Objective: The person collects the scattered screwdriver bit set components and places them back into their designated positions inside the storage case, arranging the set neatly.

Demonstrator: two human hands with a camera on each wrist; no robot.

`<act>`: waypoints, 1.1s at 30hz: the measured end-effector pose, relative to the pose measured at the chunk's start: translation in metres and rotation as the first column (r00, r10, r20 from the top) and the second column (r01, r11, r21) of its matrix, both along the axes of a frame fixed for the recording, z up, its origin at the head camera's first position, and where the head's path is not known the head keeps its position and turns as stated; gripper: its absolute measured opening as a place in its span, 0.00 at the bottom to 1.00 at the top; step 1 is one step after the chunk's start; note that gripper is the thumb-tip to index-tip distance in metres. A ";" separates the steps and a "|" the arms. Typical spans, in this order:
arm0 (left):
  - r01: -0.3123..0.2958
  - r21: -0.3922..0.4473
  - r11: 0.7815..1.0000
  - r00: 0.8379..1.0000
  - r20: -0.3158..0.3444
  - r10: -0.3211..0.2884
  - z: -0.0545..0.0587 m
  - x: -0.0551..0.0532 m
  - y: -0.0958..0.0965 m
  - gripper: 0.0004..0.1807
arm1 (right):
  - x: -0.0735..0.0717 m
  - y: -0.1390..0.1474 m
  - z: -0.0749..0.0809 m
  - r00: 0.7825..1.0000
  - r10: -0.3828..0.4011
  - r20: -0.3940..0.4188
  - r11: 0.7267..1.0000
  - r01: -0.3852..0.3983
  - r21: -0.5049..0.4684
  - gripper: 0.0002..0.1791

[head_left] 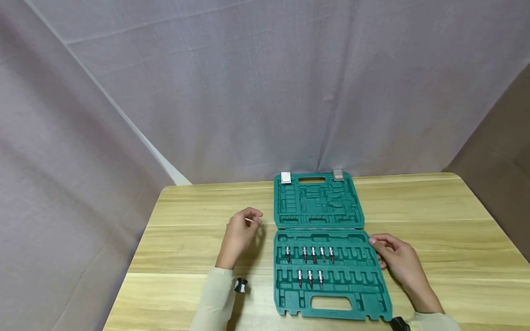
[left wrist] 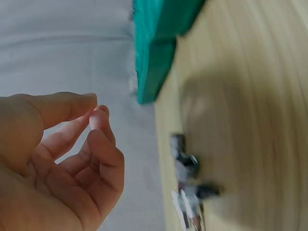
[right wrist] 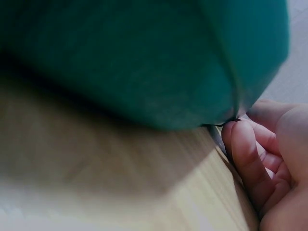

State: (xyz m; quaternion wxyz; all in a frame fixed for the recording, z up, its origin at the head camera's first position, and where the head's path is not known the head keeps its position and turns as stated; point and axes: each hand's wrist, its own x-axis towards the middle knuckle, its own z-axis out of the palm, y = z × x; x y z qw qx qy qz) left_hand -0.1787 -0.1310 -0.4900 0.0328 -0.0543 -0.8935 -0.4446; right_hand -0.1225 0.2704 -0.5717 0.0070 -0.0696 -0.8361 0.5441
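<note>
A green tool case point(head_left: 331, 287) lies open on the wooden table point(head_left: 434, 220), its lid point(head_left: 319, 202) flat at the far side. Several small silver bits point(head_left: 313, 254) stand in two rows in the near half. My left hand point(head_left: 242, 227) hovers left of the case with its fingers curled, thumb and forefinger point(left wrist: 94, 108) meeting on a thin pale sliver too small to name. My right hand point(head_left: 393, 257) holds the right rim of the near half, its fingers point(right wrist: 245, 154) curled against the case's edge point(right wrist: 144, 57).
A grey cloth point(head_left: 248, 92) hangs behind and to the left of the table. Blurred small metal pieces point(left wrist: 190, 187) lie on the wood near my left hand, below the case's corner point(left wrist: 154, 43). Two silver latches point(head_left: 285, 178) sit on the lid's far edge.
</note>
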 end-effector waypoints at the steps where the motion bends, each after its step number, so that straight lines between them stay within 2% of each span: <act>1: -0.017 -0.015 1.000 1.000 0.004 0.017 -0.001 -0.002 -0.003 0.08 | 0.000 0.000 0.001 1.000 0.000 -0.001 1.000 0.000 0.002 0.26; 8: -0.055 -0.142 0.988 0.997 0.045 0.062 -0.011 -0.012 -0.013 0.08 | 0.000 0.000 -0.001 1.000 0.006 -0.002 1.000 -0.006 0.022 0.26; 15: -0.015 -0.276 0.961 0.998 0.053 0.030 -0.018 -0.014 -0.015 0.09 | 0.000 0.001 -0.003 1.000 -0.002 0.010 1.000 0.002 0.005 0.26; 23: -0.011 -0.450 0.893 1.000 -0.024 0.000 -0.023 -0.014 -0.015 0.07 | 0.001 -0.001 -0.001 1.000 -0.005 0.003 1.000 0.005 -0.002 0.26; 27: -0.015 -0.476 0.879 0.998 -0.060 -0.015 -0.024 -0.014 -0.016 0.07 | 0.000 -0.001 -0.001 1.000 -0.003 0.002 1.000 0.003 0.004 0.26; 33: 0.017 -0.498 0.867 0.994 -0.086 -0.069 -0.025 -0.017 -0.017 0.06 | 0.000 0.001 -0.001 1.000 -0.003 0.009 1.000 0.003 0.011 0.26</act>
